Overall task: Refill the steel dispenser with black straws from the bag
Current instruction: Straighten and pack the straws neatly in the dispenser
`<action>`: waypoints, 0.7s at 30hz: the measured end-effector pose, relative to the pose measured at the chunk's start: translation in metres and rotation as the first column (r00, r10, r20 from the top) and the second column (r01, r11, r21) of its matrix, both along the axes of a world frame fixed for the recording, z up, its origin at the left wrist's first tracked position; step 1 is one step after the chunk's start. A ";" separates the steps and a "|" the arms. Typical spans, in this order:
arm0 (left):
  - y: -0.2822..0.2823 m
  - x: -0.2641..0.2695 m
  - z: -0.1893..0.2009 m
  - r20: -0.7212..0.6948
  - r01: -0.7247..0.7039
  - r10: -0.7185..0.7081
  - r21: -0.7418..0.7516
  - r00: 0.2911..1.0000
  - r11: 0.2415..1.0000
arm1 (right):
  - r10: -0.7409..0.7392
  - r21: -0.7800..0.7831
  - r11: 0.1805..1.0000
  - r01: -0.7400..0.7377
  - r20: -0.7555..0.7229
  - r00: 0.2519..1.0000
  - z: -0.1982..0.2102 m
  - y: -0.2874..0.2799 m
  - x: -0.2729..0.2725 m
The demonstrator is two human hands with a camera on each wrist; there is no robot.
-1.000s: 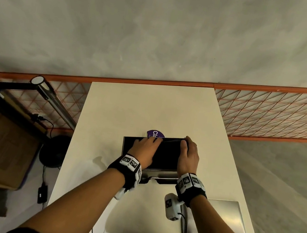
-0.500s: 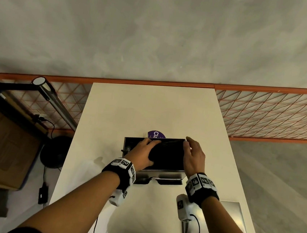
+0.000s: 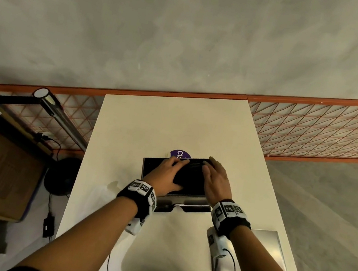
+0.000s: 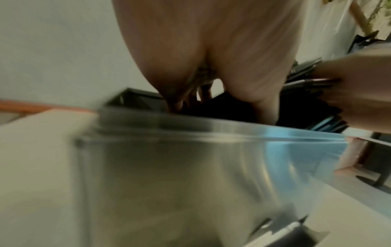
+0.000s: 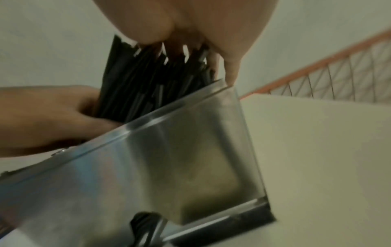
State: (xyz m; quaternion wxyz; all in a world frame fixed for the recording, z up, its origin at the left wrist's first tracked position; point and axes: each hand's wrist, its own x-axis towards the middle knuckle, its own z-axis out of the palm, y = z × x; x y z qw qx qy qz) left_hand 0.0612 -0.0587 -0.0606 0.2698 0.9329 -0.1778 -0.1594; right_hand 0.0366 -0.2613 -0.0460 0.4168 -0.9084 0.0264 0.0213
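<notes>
Steel straw dispenser, both hands in its open top

Shiny rectangular steel dispenser (image 3: 188, 201) sits mid-table (image 3: 127, 127) (white top); left hand (image 3: 164, 175) and right hand (image 3: 216, 184), flat-fingered and apart, press thin black straws (image 5: 148, 83) inside.

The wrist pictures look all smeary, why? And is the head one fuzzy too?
Left wrist view: the steel dispenser is streaked with motion blur and a bluish glare. Right wrist view: softer blur, yet the black straws still show. Head view: sharper but dim, and its wide lens bends the orange fence and the table.
</notes>
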 end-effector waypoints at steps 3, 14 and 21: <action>0.020 -0.004 0.002 -0.041 -0.018 0.017 -0.034 0.999 0.999 | -0.070 0.041 0.997 0.068 0.053 0.996 0.009 -0.011 -0.001; 0.002 -0.033 -0.017 0.146 -0.062 0.077 -0.106 0.986 0.992 | -0.117 -0.231 0.970 0.073 -0.181 0.977 0.012 -0.022 -0.027; -0.016 -0.032 -0.022 0.228 -0.058 0.047 0.040 0.973 0.998 | -0.181 -0.195 0.972 0.133 -0.251 0.951 0.024 -0.017 -0.026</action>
